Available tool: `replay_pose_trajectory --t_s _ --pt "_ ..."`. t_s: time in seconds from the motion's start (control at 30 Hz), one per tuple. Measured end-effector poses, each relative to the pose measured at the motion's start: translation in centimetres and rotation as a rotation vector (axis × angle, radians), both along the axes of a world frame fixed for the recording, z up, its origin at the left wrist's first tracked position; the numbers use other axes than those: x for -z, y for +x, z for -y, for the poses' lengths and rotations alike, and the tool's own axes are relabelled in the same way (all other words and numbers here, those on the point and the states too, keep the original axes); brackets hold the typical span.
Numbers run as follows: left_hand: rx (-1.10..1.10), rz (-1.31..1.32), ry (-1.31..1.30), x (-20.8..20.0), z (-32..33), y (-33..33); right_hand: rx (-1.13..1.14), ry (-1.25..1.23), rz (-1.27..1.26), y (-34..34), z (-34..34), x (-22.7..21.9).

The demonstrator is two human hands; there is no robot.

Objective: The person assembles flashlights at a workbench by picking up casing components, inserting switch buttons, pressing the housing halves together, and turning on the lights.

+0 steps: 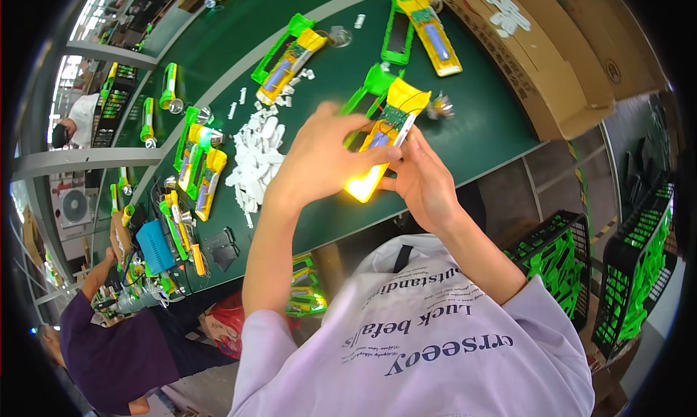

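Observation:
Both my hands hold one yellow plastic casing half above the near edge of the green work table. My left hand grips it from the left, fingers across its middle. My right hand supports it from the right and below. The casing carries a small green circuit board and a blue cell, and its near end glows brightly. Behind it lies a green casing half, with a small reflector part to its right.
More yellow and green casing halves lie across the table, beside a heap of small white parts. A brown cardboard box stands at the right. Black crates of green parts sit lower right. A person in purple works at lower left.

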State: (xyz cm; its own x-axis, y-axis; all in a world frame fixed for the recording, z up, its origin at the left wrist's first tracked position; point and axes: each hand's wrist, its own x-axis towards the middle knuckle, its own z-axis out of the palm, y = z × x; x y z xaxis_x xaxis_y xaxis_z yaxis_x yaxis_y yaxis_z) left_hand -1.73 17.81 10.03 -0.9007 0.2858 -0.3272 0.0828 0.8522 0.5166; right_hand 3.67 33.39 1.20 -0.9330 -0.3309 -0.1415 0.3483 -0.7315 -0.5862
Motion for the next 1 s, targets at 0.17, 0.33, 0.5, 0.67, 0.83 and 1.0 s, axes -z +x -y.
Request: replay_pose_trajectory --t_s 0.17,0.33,0.5,0.67,0.83,1.0 --pt "0.14 0.038 0.225 2.7 0.6 3.7 -0.04 0.153 0.132 3.1 -2.7 1.1" --pt "-0.421 0.338 0.95 6.8 0.1 6.4 -0.111 0.304 0.173 4.8 -4.2 1.3" --pt "-0.498 0.319 0.871 8.0 -1.7 8.9 -0.143 0.438 0.137 5.7 -5.0 -0.1" --pt "-0.523 0.326 1.028 7.2 -3.6 11.1 -0.106 0.437 0.119 6.3 -5.0 -0.4" --pt "-0.379 -0.06 0.861 8.5 -5.1 13.0 -0.036 0.443 0.142 6.7 -4.3 -0.2" --pt "-0.339 -0.056 0.781 9.6 -4.5 13.6 0.168 1.114 -0.219 5.9 -5.4 -0.1"
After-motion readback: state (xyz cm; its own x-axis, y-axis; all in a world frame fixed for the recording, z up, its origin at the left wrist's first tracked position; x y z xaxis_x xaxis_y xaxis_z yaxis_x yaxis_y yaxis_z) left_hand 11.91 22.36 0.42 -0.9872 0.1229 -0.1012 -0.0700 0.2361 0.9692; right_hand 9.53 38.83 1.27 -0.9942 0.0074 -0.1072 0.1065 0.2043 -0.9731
